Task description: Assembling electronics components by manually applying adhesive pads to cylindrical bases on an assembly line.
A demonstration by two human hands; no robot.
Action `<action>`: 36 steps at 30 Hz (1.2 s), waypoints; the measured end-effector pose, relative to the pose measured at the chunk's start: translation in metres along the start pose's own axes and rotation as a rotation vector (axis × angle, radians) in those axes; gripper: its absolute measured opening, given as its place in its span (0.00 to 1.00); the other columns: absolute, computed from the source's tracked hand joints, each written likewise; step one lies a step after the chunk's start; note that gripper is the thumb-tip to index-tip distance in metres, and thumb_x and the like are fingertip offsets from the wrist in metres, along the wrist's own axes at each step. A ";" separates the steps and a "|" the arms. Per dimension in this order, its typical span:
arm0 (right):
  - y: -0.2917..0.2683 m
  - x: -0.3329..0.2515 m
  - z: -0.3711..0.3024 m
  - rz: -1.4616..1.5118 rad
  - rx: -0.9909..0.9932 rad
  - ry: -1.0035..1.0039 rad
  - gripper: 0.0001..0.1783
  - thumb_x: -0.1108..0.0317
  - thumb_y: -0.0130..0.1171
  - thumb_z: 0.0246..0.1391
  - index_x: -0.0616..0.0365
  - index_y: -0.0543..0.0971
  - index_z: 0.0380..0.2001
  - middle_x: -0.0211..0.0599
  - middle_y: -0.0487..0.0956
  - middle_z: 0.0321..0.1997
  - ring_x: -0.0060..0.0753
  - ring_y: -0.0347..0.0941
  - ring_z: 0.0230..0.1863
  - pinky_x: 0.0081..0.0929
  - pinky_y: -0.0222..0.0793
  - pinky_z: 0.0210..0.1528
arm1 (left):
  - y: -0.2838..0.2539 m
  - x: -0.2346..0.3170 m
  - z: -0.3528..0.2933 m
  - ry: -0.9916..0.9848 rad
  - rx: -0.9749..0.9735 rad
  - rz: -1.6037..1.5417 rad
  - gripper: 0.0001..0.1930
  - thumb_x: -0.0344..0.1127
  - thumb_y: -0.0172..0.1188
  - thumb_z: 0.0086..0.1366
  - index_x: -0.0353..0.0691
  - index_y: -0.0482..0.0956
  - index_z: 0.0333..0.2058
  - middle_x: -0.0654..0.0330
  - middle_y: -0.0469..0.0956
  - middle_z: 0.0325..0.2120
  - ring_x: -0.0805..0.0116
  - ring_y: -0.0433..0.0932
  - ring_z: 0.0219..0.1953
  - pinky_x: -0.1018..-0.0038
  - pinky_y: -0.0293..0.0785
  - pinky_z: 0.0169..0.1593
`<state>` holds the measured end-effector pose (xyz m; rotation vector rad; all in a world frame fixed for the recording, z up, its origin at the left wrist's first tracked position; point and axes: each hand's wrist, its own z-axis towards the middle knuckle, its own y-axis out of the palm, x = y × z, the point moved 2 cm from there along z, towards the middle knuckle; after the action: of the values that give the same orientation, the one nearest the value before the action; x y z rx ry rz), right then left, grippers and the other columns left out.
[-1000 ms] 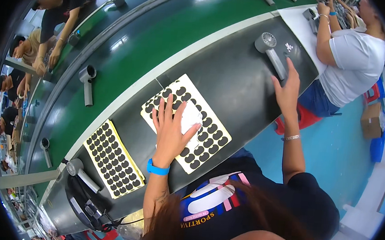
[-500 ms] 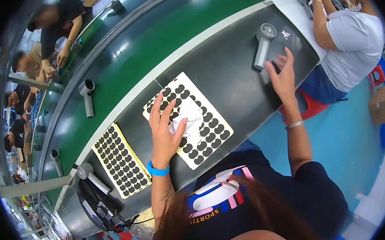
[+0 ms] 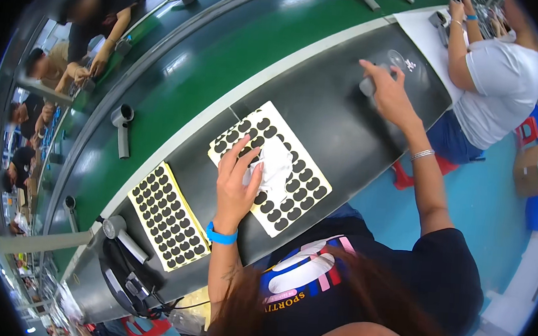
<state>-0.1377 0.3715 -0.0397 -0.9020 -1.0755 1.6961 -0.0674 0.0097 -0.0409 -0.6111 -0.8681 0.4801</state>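
My right hand (image 3: 389,96) is over a grey handheld fan (image 3: 367,86) at the far right of the dark bench. Its fingers and thumb close round the fan's handle; the palm hides the middle, and the fan's head is blurred. My left hand (image 3: 235,181), with a blue wristband, hovers or rests at the left edge of a crumpled white piece of paper or cloth (image 3: 275,168). Its fingers are apart and slightly bent, holding nothing that I can see. Under the white piece lies a stack of pale sheets with black rounded stickers (image 3: 308,184).
Another sticker stack (image 3: 168,220) lies left, near a second fan (image 3: 128,240) and a black bundle with cables (image 3: 127,283). Small white bits (image 3: 409,65) lie by the right fan. Beyond runs a green conveyor (image 3: 180,99) carrying a grey fan body (image 3: 122,126). A co-worker (image 3: 499,90) sits at right.
My right hand has moved onto the fan, which has turned a little, its head shifting right. My left hand stays by the white piece. The whole view has shifted slightly.
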 end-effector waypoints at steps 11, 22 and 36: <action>-0.049 -0.166 0.034 0.562 0.097 -0.610 0.50 0.85 0.55 0.38 0.62 0.43 0.65 0.47 0.70 0.58 0.47 0.68 0.57 0.43 0.58 0.62 | -0.037 0.045 0.002 -0.004 0.198 -0.262 0.15 0.24 0.64 0.54 0.35 0.78 0.43 0.53 0.75 0.47 0.63 0.79 0.41 0.75 0.77 0.36; -0.030 -0.223 0.033 1.230 -0.053 -0.374 0.33 0.82 0.55 0.45 0.62 0.64 0.58 0.47 0.61 0.64 0.42 0.67 0.59 0.34 0.60 0.60 | -0.036 0.035 -0.012 -0.130 0.342 -0.469 0.21 0.20 0.68 0.50 0.33 0.74 0.44 0.51 0.72 0.48 0.70 0.76 0.44 0.77 0.78 0.40; -0.053 -0.212 -0.010 1.309 0.132 0.044 0.10 0.81 0.63 0.47 0.67 0.79 0.35 0.38 0.78 0.35 0.23 0.69 0.36 0.19 0.64 0.41 | -0.031 0.049 -0.011 -0.177 0.416 -0.546 0.21 0.20 0.68 0.48 0.34 0.77 0.43 0.53 0.76 0.43 0.72 0.79 0.30 0.79 0.80 0.34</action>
<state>-0.0443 0.1864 0.0290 -1.7282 -0.2269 2.6817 -0.0269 0.0136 0.0015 0.0604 -1.0211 0.2052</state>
